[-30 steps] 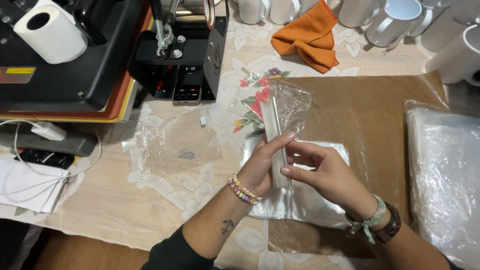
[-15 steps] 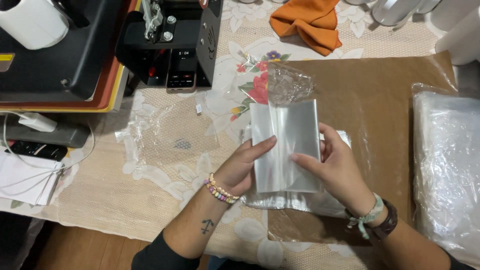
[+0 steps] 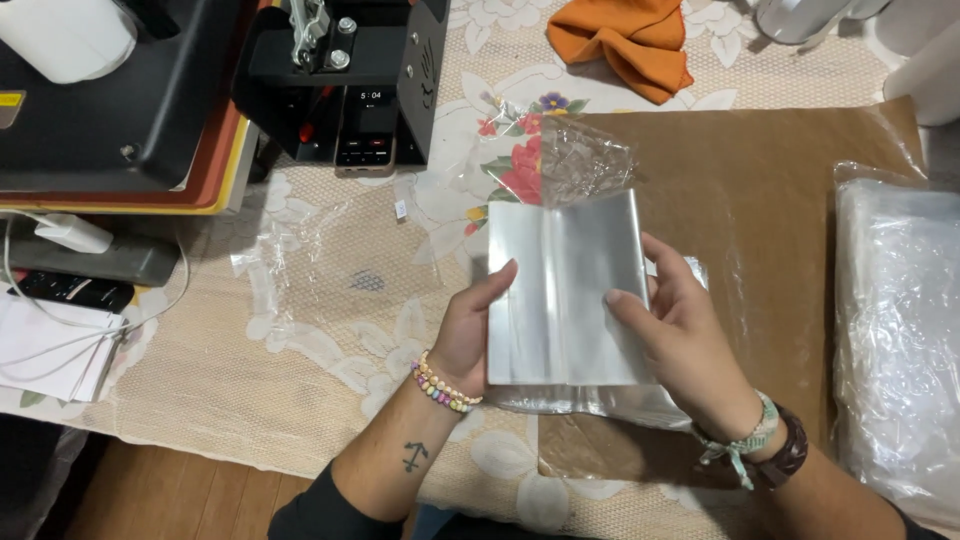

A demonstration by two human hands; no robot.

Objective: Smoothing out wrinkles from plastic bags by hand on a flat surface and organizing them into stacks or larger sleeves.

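Note:
I hold a flat, clear shiny plastic sleeve (image 3: 565, 290) upright in front of me with both hands. My left hand (image 3: 470, 330) grips its left edge, thumb on the front. My right hand (image 3: 675, 335) grips its right edge, fingers spread across the front. Under the sleeve lies a stack of similar shiny sleeves (image 3: 590, 400) on a brown paper sheet (image 3: 760, 200). A crumpled clear wrapper (image 3: 575, 155) lies just beyond the sleeve's top edge.
A black heat press machine (image 3: 140, 90) stands at the back left, with a black controller box (image 3: 365, 80) beside it. An orange cloth (image 3: 625, 40) lies at the back. A clear plastic bag (image 3: 900, 330) sits at right, another clear wrapper (image 3: 330, 270) at left.
The sleeve was edge-on between my fingers a second ago; it has been turned and spread flat toward me. My hands have moved apart to its two side edges.

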